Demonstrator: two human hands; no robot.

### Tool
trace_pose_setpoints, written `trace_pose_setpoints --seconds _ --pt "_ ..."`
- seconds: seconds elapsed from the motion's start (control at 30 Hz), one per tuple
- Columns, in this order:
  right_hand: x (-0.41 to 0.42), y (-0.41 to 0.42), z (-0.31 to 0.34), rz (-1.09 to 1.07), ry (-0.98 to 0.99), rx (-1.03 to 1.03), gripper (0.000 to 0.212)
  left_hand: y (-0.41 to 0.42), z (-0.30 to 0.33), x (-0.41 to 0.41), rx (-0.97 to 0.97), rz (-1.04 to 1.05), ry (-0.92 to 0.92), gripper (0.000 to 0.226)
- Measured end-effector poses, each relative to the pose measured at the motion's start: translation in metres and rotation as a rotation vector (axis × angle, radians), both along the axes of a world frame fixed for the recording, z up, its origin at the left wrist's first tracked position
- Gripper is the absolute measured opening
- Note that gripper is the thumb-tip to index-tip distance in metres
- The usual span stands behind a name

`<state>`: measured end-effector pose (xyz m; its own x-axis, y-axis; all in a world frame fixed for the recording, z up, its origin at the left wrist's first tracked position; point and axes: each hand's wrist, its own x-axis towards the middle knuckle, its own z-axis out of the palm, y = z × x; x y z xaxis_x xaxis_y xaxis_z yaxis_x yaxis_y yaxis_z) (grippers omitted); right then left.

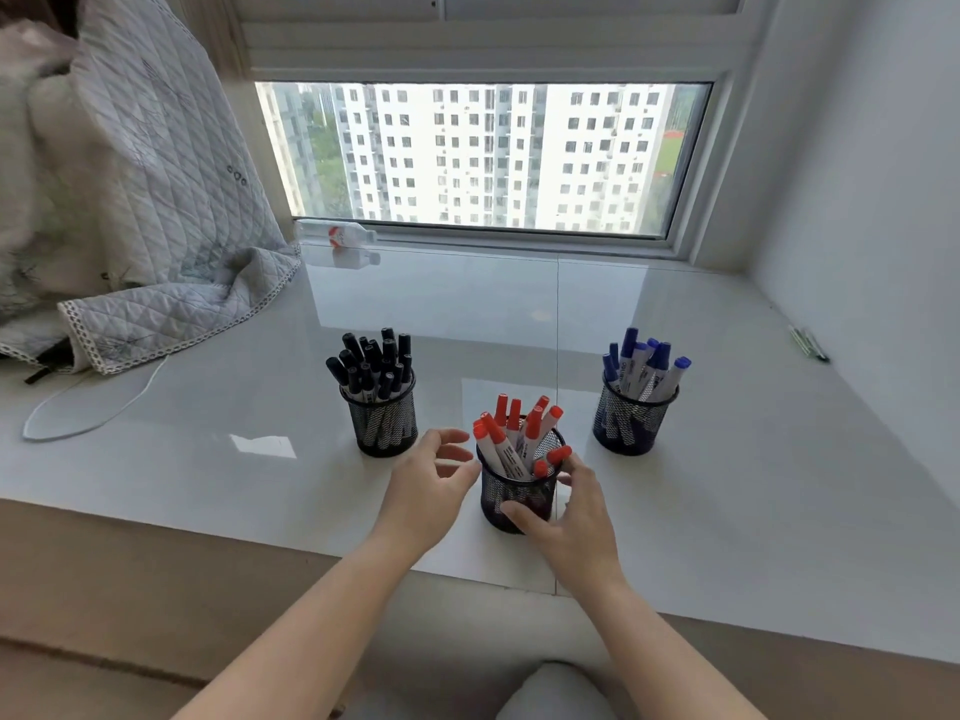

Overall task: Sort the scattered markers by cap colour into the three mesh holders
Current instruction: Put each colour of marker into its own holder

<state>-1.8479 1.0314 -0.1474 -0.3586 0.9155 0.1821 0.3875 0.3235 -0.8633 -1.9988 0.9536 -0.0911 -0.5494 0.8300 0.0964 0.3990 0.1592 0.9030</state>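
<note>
Three black mesh holders stand on the glossy white sill. The left holder (385,423) is packed with black-capped markers (371,363). Blue-capped markers (647,363) fill the right holder (631,423). Nearest me, the middle holder (511,498) carries red-capped markers (514,433). My right hand (571,517) wraps around this middle holder, thumb on its front mesh and fingers at the rim by a red cap. My left hand (434,485) hovers just left of it with fingers spread and relaxed, holding nothing.
A quilted blanket (130,210) is heaped at the left, with a white cable (88,407) looping out below it. A plastic bottle (337,233) lies by the window frame. Thin dark pens (808,343) lie by the right wall. The sill's front edge drops off near me.
</note>
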Motion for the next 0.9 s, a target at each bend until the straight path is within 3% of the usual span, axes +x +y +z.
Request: trace_pose_setpoints --seconds 0.17,0.4,0.47,0.7,0.8,0.9 --pt "0.016 0.003 0.021 0.014 0.093 0.117 0.071 0.004 0.005 0.007 0.036 0.023 0.054 0.023" --pt "0.016 0.036 0.063 0.022 0.156 0.173 0.007 0.016 0.016 0.005 0.016 0.061 0.169 0.017" --pt "0.012 0.050 0.075 0.035 0.106 0.101 0.009 0.019 0.017 0.006 -0.011 0.043 0.201 0.017" --pt "-0.004 0.081 0.092 0.321 -0.426 -0.120 0.022 0.021 0.012 0.007 -0.033 0.007 0.231 0.015" --pt "-0.005 0.081 0.093 0.330 -0.446 -0.099 0.024 0.021 0.013 0.006 -0.011 -0.019 0.209 0.016" --pt "0.000 0.083 0.096 0.310 -0.382 -0.018 0.018 0.022 0.019 0.000 0.047 0.009 0.213 0.033"
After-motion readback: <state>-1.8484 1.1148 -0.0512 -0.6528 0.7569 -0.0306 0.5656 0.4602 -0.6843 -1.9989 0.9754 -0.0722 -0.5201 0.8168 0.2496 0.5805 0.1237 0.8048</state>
